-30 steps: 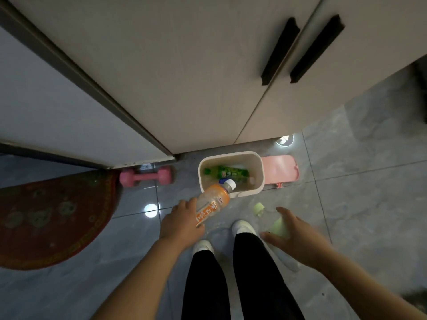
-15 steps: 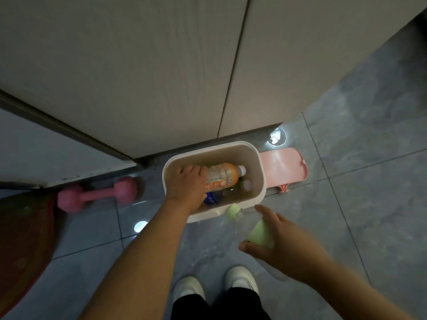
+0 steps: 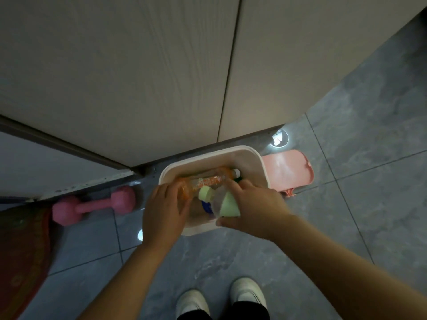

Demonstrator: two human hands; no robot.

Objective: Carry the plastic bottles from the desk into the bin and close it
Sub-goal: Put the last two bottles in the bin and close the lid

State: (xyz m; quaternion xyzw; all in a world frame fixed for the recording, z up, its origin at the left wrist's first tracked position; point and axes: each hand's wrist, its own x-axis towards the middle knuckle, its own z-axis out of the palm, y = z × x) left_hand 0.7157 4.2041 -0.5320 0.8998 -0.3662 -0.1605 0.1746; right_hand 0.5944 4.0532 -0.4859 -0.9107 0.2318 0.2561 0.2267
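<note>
A white bin stands open on the floor against the cabinet, its pink lid swung out to the right. An orange-labelled bottle lies across the inside of the bin. My left hand rests on its lower end at the bin's left rim. My right hand holds a clear bottle with a pale green cap and label over the bin's opening, cap pointing left. A blue cap shows below it inside the bin.
A pink dumbbell lies on the grey tiles left of the bin. A dark red rug covers the floor at far left. Beige cabinet doors rise behind the bin. My white shoes stand below.
My right hand has carried the green-capped bottle up and left, from beside the bin to over its opening. My left hand has slid back to the bin's left rim. The camera has moved closer.
</note>
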